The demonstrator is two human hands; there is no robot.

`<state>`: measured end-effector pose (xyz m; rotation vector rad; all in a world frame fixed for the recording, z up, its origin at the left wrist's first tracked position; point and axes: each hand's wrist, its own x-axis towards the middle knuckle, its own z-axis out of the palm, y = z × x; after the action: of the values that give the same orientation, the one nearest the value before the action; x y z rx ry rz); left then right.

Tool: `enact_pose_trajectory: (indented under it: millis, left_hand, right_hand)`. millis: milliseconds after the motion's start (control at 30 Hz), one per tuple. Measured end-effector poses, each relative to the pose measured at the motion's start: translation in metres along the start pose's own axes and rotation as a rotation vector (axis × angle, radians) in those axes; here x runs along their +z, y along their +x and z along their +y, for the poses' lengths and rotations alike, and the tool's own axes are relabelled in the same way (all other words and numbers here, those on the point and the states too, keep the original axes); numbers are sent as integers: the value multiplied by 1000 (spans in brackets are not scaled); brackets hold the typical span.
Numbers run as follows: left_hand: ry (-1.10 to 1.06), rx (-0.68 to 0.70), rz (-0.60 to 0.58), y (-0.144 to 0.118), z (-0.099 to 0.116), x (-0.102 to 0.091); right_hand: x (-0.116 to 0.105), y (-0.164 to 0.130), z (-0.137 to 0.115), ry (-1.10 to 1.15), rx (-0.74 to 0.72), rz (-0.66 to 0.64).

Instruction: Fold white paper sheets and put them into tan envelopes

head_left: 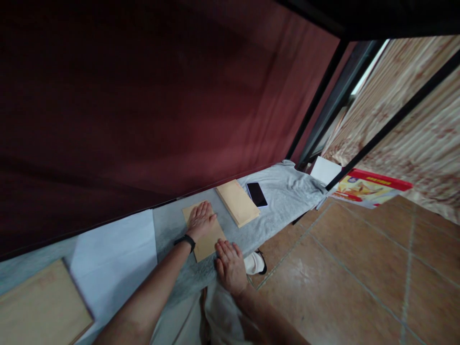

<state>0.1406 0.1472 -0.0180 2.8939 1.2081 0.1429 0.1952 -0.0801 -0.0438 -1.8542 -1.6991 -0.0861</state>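
Observation:
A brown paper envelope (209, 241) lies flat on the grey cloth of a long narrow surface. My left hand (201, 220), with a dark band at the wrist, rests palm down on its upper part, fingers stretched out. At the envelope's lower right corner, my right hand (230, 266) lies with its fingers extended and fingertips at the edge; nothing shows in its grasp. Just to the right sits a stack of similar brown envelopes (238, 203). Part of the envelope is covered by my left hand.
Beside the stack lies a dark-screened phone (257, 194). To the left are a white sheet (118, 254) and a larger brown paper pile (39, 306). A dark red panel (179, 120) rises behind. Black metal posts (316, 100) and a red-edged box (370, 188) stand right, above the tiled floor (341, 268).

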Motion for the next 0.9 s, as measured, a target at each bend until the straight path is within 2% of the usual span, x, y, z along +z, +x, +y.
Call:
enact_pose_trajectory:
  millis: [200, 367, 600, 767, 900]
  left_hand:
    - [-11, -84, -31, 2, 3, -5]
    - [-37, -124, -58, -6, 4, -4]
    - [-62, -76, -75, -21, -4, 4]
    - [-71, -38, -86, -30, -3, 0]
    - [-85, -7, -52, -43, 2, -6]
  right_hand:
    - [-2, 1, -2, -9, -14, 38]
    - [-1, 1, -2, -9, -31, 68]
    - [0, 1, -2, -29, -24, 56]
    - [0, 1, -2, -29, -1, 19]
    - [1, 0, 0, -23, 9, 0]
